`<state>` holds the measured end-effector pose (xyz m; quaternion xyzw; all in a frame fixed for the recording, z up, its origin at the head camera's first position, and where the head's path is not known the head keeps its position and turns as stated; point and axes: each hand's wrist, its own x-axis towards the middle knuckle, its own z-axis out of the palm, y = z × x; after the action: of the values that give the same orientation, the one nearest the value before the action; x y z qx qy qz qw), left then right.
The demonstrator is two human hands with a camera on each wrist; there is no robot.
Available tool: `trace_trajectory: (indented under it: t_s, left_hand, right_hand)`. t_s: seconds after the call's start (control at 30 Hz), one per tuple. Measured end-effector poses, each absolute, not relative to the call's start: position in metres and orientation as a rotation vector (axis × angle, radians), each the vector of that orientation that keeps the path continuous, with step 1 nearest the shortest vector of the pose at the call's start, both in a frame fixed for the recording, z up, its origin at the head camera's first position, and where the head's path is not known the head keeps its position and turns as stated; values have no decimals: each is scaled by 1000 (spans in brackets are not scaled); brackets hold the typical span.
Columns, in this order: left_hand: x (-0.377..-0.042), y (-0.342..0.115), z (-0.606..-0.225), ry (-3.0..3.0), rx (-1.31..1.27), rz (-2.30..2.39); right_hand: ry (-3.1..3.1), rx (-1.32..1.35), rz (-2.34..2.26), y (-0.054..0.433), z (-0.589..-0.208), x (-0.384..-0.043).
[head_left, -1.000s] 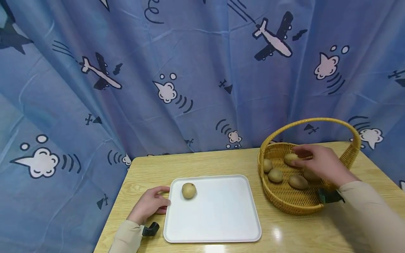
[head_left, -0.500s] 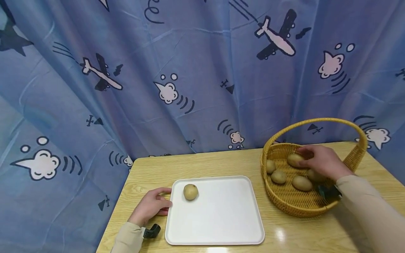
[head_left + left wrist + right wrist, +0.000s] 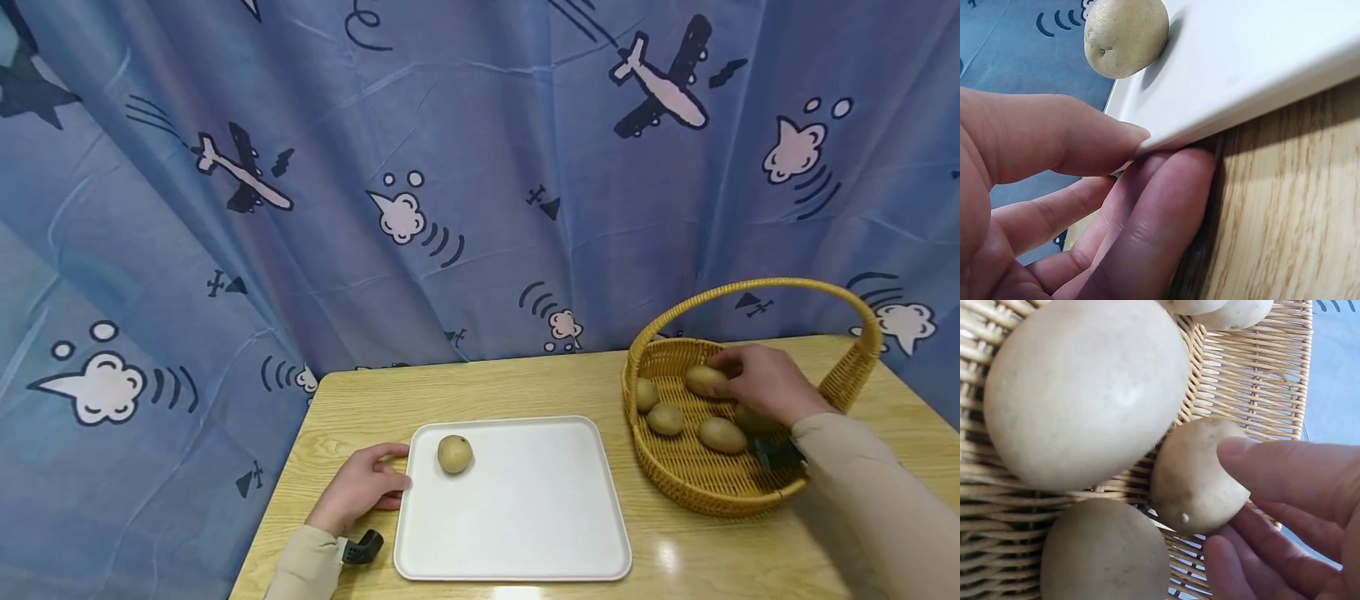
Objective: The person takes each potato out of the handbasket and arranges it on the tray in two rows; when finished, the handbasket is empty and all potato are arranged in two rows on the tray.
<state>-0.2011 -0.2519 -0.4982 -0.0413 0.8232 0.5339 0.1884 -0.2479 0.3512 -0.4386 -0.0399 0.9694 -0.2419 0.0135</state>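
Backdrop: blue curtain (image 3: 450, 275) printed with planes and clouds, hanging behind a pale wooden worktop (image 3: 525, 383).
Right hand (image 3: 772, 383): thumb (image 3: 1285, 467) and fingers (image 3: 1272, 550) clamped on one potato, thumb on one side, fingers around the other.
Held potato (image 3: 1191, 478): inside the basket, toward its far side; whether it touches the weave I cannot tell.
Left hand (image 3: 363, 483): pinching the left edge of the tray, thumb over the rim and fingers under it.
Basket potatoes (image 3: 722, 435): four besides the held one; two side by side at the left, one near the middle, one partly hidden behind the right hand.
Basket (image 3: 675, 479): yellow-brown wicker with a tall arched handle (image 3: 765, 283), standing on the worktop to the right of the tray, near but apart.
Tray (image 3: 525, 517): white, rectangular, with rounded corners and a low rim.
Tray potato (image 3: 454, 454): roundish, by the far left corner, near the left hand.
Sleeves (image 3: 870, 492): beige on both arms, something dark at each wrist.
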Motion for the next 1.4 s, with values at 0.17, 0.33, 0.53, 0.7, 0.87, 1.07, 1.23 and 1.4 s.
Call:
trace_trajectory:
  t_s: [0.17,0.33,0.53,0.7,0.87,1.07,1.23,1.4]
  left_hand:
    - [-201,-251,-497,2319,-121,1502]
    - [-200,-249,-496,2327,-129,1496]
    - [-199,-249,-496,2333,-139,1492]
    - [-199,-250,-497,2348,-147,1481]
    - [-200,-250,-497,2345,-138,1480]
    - [-200,-249,-496,2341,-129,1479]
    - [-200,-248,-494,2338,-123,1488]
    - [-200,-247,-493,2333,-121,1500]
  right_hand:
    - [3026,-140,-747,352,-439,-250]
    - [3022,-146,-736,353,-437,-250]
    - [2964,-113,-766,350,-435,-252]
    - [2942,-102,-762,348,-435,-255]
    - [2942,-145,-762,348,-439,-256]
    - [2945,-181,-762,346,-440,-255]
    - [2962,-194,-765,340,-428,-244]
    - [3002,-204,-760,326,-411,-223]
